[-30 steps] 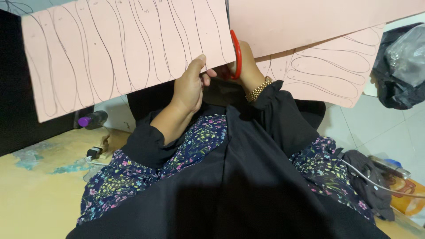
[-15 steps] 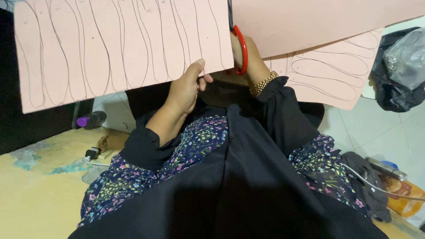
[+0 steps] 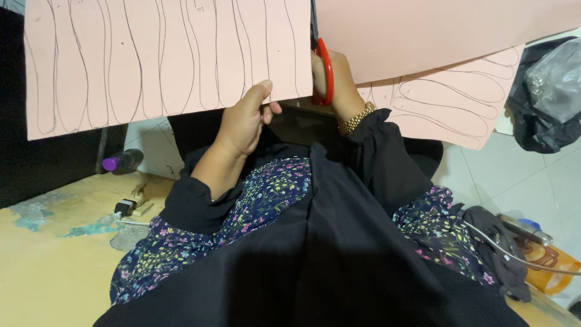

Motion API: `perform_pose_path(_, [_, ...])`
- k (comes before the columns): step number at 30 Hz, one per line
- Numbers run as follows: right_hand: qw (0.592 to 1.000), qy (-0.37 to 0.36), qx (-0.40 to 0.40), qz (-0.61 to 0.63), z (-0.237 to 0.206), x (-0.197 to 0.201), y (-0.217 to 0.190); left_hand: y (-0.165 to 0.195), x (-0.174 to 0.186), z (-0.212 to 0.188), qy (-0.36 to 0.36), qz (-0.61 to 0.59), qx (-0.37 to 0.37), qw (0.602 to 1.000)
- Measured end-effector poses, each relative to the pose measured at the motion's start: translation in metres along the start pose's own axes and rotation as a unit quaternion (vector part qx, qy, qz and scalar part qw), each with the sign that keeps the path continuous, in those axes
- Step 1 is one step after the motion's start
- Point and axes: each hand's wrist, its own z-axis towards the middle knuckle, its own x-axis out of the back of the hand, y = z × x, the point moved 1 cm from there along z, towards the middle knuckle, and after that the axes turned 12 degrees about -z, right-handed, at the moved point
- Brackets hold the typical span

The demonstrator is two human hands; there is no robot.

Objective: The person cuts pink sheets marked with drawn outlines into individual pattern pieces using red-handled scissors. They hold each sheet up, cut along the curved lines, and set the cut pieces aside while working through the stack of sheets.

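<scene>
Scissors (image 3: 324,72) (one, red) in right hand (image 3: 336,82); left hand (image 3: 245,121) pinches pink sheet (image 3: 163,57).

I note matt pink paper sheet (image 3: 169,60) with pencilled lines, glossy red plastic scissors handle (image 3: 325,69) beside it, shiny gold metal wristband (image 3: 354,118) below the handle, floral cloth (image 3: 266,194) underneath.

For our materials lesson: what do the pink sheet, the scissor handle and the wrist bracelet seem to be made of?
Pink sheet: likely thin card or craft foam, matte; it stays flat when held by one edge and bears drawn lines.
Scissor handle: probably plastic, smooth glossy red loop.
Bracelet: seemingly metal, shiny gold-coloured links.
</scene>
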Motion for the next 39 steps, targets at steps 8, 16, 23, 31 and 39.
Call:
perform_pose_path(8, [0.980,-0.053,-0.083,0.175,-0.007,0.026,-0.034,0.014,-0.001,-0.006,-0.027,0.077,0.001,0.997])
perform_pose_path(16, [0.985,-0.020,-0.006,0.173,-0.012,0.028,-0.049,0.036,-0.015,-0.021,-0.036,0.116,-0.033,0.992])
perform_pose_path(23, [0.989,0.001,0.022,0.147,-0.016,0.033,-0.056,0.047,-0.026,-0.031,-0.048,0.108,-0.051,0.992])
perform_pose_path(31, [0.987,0.011,0.007,0.163,-0.019,0.031,-0.066,0.050,-0.024,-0.034,-0.044,0.119,-0.058,0.990])
perform_pose_path(39, [0.977,-0.013,0.065,0.205,-0.003,0.042,-0.063,0.052,-0.011,-0.035,-0.069,0.202,-0.040,0.976])
